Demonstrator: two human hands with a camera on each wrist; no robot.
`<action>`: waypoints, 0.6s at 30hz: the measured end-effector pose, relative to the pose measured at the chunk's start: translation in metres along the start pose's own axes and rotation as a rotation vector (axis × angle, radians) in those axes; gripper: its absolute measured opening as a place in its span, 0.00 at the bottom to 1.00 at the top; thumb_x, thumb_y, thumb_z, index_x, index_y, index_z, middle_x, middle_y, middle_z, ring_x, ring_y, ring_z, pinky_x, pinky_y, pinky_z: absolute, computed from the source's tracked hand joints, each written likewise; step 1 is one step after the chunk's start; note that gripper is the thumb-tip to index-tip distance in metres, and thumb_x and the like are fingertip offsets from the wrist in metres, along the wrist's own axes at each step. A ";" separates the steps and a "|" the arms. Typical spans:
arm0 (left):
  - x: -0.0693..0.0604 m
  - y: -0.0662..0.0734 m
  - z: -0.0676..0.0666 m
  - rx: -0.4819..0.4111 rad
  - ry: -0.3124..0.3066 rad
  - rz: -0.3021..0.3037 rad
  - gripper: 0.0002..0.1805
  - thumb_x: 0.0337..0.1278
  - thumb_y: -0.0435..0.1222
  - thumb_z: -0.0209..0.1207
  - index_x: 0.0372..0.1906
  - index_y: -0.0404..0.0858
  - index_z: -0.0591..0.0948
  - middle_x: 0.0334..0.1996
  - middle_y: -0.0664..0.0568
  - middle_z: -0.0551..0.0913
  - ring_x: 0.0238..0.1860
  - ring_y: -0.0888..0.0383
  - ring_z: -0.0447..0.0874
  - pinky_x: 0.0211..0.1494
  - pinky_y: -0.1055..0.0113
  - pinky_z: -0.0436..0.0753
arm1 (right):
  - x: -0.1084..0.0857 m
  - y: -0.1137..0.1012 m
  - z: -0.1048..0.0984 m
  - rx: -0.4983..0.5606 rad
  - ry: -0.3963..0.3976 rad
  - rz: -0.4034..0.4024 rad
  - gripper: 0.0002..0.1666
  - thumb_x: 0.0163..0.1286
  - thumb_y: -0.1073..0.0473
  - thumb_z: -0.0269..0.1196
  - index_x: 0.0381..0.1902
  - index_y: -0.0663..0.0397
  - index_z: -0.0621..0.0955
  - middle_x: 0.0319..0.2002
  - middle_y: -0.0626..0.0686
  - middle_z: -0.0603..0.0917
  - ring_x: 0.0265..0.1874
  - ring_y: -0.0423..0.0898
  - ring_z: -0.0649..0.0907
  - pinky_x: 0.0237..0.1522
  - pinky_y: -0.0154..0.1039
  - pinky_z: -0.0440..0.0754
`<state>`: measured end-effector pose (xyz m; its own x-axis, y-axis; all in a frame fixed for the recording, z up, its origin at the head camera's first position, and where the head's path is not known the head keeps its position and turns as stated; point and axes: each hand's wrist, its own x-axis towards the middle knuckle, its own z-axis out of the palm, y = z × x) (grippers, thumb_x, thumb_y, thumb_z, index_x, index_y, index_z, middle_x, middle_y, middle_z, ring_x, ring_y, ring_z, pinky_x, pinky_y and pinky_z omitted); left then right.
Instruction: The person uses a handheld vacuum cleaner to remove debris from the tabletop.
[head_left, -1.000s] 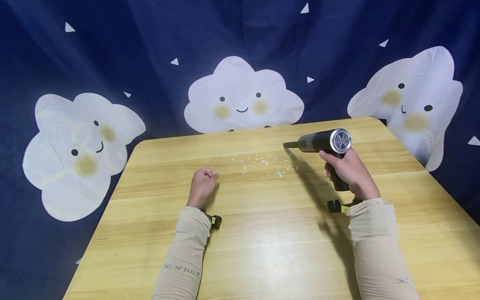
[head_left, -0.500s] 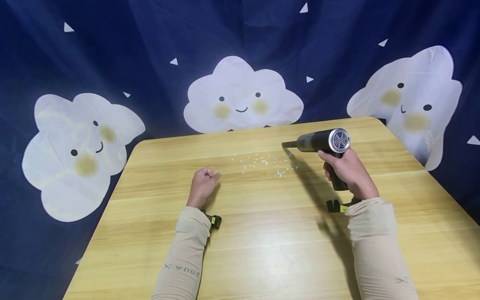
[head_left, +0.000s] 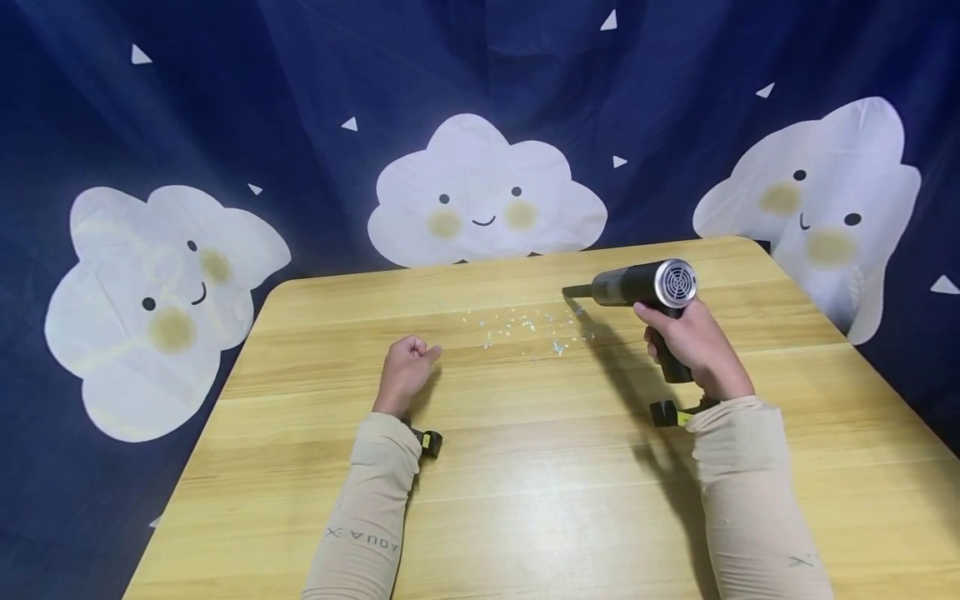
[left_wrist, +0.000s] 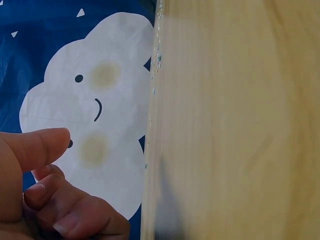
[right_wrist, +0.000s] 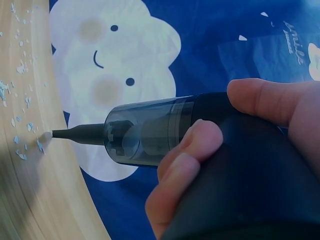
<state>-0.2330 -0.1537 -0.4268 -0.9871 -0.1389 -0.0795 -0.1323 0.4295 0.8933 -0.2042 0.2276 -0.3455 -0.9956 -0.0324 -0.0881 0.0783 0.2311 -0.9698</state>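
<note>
My right hand grips a black handheld vacuum by its handle. In the right wrist view, the thumb lies along its body and curled fingers wrap the grip. Its narrow black nozzle points left, the tip by some pale paper bits. These bits lie scattered on the wooden table between both hands. My left hand is by the table, left of the bits. Its fingers are curled with nothing in them, and the thumb sticks out apart from them.
The wooden table has rounded far corners. Behind it hangs a dark blue curtain printed with smiling clouds. A small black camera sits at the right wrist, another camera at the left.
My right hand has drifted very slightly left with the vacuum. My left hand stays where it was, and the paper bits show no clear change.
</note>
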 end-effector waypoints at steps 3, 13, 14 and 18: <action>0.000 -0.001 0.000 0.004 -0.004 0.004 0.15 0.62 0.39 0.60 0.26 0.40 0.68 0.23 0.53 0.65 0.27 0.56 0.66 0.35 0.63 0.68 | 0.000 0.001 0.000 0.007 0.001 0.002 0.22 0.70 0.45 0.61 0.50 0.52 0.68 0.22 0.53 0.75 0.16 0.44 0.75 0.19 0.40 0.77; 0.000 -0.001 0.000 0.027 -0.007 -0.008 0.15 0.63 0.40 0.60 0.26 0.40 0.67 0.24 0.53 0.64 0.27 0.56 0.65 0.35 0.63 0.68 | 0.002 0.003 0.002 0.010 0.008 0.006 0.21 0.70 0.47 0.61 0.49 0.53 0.68 0.22 0.54 0.75 0.16 0.45 0.75 0.19 0.39 0.76; -0.001 -0.001 0.000 0.025 -0.007 -0.006 0.15 0.63 0.40 0.60 0.26 0.40 0.67 0.24 0.53 0.64 0.27 0.56 0.65 0.35 0.63 0.68 | 0.002 0.003 0.002 0.009 0.009 0.006 0.21 0.70 0.47 0.61 0.49 0.52 0.68 0.22 0.54 0.75 0.16 0.45 0.75 0.19 0.39 0.76; -0.001 0.000 0.000 0.018 -0.007 -0.001 0.15 0.63 0.40 0.60 0.26 0.40 0.67 0.23 0.53 0.64 0.27 0.56 0.65 0.35 0.63 0.67 | 0.003 0.002 0.002 0.007 0.008 0.009 0.20 0.71 0.48 0.60 0.49 0.53 0.68 0.23 0.56 0.74 0.16 0.44 0.75 0.18 0.38 0.76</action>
<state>-0.2323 -0.1540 -0.4270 -0.9875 -0.1333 -0.0839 -0.1354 0.4456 0.8849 -0.2066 0.2256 -0.3480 -0.9952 -0.0228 -0.0948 0.0873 0.2245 -0.9706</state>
